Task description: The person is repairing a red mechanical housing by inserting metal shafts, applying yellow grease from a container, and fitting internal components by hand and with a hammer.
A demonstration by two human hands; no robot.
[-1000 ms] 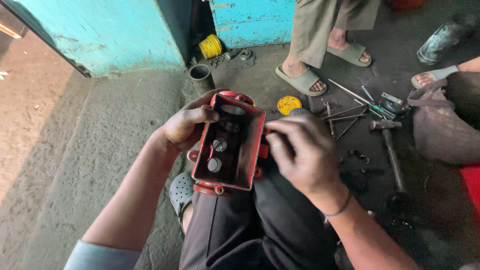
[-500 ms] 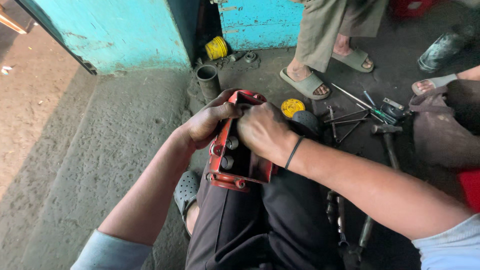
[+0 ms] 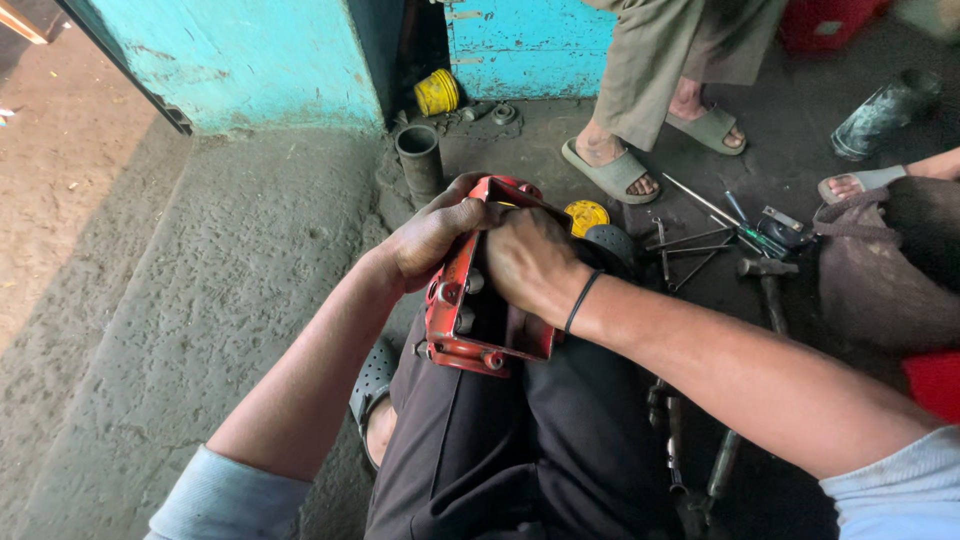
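Observation:
A red metal housing (image 3: 462, 318) with round parts inside rests tilted on my lap. My left hand (image 3: 430, 232) grips its far left edge from outside. My right hand (image 3: 527, 262), with a dark band on the wrist, reaches into the housing's open side and covers most of the inside; its fingertips are hidden, so what they touch I cannot tell.
Wrenches, rods and a hammer (image 3: 766, 283) lie on the dark floor at right. A yellow disc (image 3: 586, 214), a dark metal cylinder (image 3: 419, 158) and a yellow can (image 3: 436, 92) sit by the blue wall. Another person's sandalled feet (image 3: 620, 170) stand ahead; a second person sits at right.
My right hand moved from the housing's right edge across into its open side. The housing tilted more on edge, and the view shifted slightly.

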